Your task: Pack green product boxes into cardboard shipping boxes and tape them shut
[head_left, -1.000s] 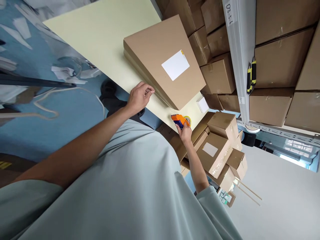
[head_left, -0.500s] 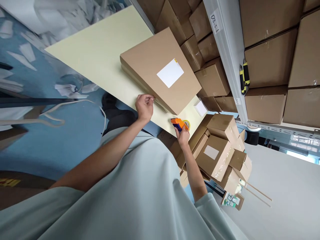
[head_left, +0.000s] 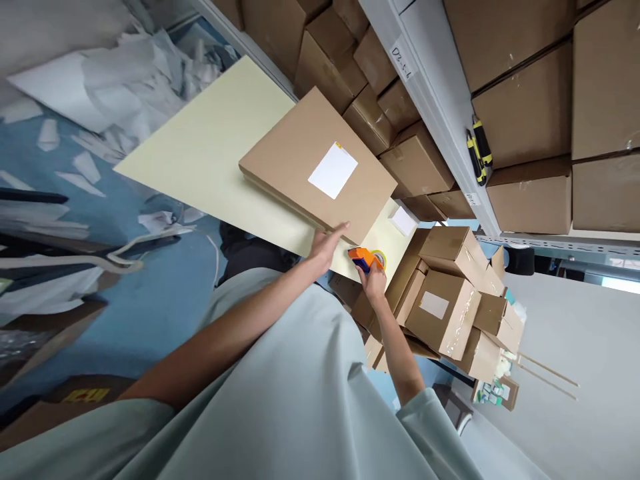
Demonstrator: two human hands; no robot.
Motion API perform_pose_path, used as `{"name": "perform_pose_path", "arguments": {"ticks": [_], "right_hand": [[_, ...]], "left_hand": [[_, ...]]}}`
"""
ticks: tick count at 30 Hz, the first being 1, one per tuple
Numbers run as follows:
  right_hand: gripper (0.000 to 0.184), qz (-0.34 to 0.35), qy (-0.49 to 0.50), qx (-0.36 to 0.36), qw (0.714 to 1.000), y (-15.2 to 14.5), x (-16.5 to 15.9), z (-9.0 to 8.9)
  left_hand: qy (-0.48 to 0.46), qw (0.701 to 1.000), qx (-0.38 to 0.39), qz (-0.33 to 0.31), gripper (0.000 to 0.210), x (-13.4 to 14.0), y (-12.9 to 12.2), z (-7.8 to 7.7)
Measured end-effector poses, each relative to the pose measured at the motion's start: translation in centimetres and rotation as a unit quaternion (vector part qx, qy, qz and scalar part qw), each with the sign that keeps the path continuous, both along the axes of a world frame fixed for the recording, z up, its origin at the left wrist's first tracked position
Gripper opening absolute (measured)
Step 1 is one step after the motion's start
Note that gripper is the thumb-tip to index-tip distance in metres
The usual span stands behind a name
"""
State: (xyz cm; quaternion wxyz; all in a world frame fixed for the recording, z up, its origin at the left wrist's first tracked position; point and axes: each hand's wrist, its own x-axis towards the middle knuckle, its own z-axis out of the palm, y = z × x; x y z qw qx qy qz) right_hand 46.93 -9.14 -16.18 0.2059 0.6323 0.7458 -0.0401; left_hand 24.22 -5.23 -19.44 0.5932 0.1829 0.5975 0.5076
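Observation:
A flat brown cardboard box (head_left: 285, 153) with a white label (head_left: 333, 170) lies on the pale yellow tabletop (head_left: 200, 140). My left hand (head_left: 326, 248) is at its near side, close to the near right corner. The thumb lies over the top edge and the fingers are against the side, partly hidden. To the right, my right hand (head_left: 374, 280) is closed around an orange and blue tape dispenser (head_left: 365, 257) with a yellow-rimmed roll. It is held just off the box's corner, over the table's near edge.
A small white box (head_left: 403, 221) sits at the table's right end. Stacked cartons (head_left: 440, 310) stand beyond it. Cartons fill the shelving behind, where two yellow-black utility knives (head_left: 479, 150) hang on the beam (head_left: 425, 87). Paper scraps (head_left: 85, 167) litter the floor at left.
My left hand has moved right along the box's near side, from a pinch at the side to a thumb over the top edge. The right hand still holds the dispenser. The view has shifted.

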Motion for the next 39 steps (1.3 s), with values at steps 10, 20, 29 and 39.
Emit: {"name": "perform_pose_path", "arguments": {"ticks": [10, 20, 29, 39], "right_hand": [[0.043, 0.043, -0.031, -0.030, 0.998, -1.6, -4.7, 2.4], [0.046, 0.077, 0.057, -0.122, 0.988, -3.5, -17.3, 0.8], [0.051, 0.087, 0.135, -0.164, 0.973, -2.8, -17.0, -0.2], [0.039, 0.134, 0.200, -0.164, 0.957, -0.9, -16.2, -3.1]], "left_hand": [[-0.005, 0.997, -0.061, 0.042, 0.049, -3.4, 1.5, 2.0], [0.136, 0.990, -0.015, -0.027, 0.088, -18.0, -0.3, 3.9], [0.430, 0.873, 0.174, -0.151, 0.083, -16.1, 5.1, 10.3], [0.475, 0.755, 0.241, -0.383, 0.051, -7.1, 14.5, 5.4]]}}
